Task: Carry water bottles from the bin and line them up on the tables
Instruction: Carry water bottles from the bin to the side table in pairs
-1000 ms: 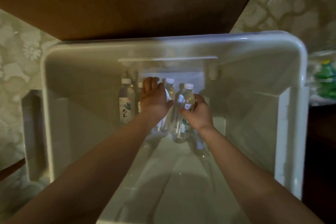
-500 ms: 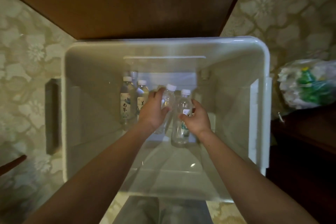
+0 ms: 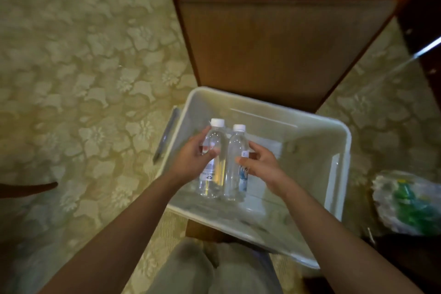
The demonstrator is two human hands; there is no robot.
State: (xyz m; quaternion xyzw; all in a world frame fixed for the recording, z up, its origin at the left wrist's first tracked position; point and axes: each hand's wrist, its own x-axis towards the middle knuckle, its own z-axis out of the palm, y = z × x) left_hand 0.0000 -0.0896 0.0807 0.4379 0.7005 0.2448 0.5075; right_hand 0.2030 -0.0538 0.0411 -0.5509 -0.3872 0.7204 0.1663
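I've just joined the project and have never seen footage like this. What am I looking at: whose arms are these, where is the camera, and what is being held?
There is no machine here. These are a person's two bare arms, filmed by one wide-angle camera worn on the head, which looks forward and down. The left hand grips a clear water bottle with a white cap. The right hand grips a second bottle right beside it. Both bottles are upright over the open white plastic bin. Beyond the bin is a wood-framed brown panel, probably a piece of furniture. The floor is flower-patterned carpet. At the right lies a plastic bag with something green inside.
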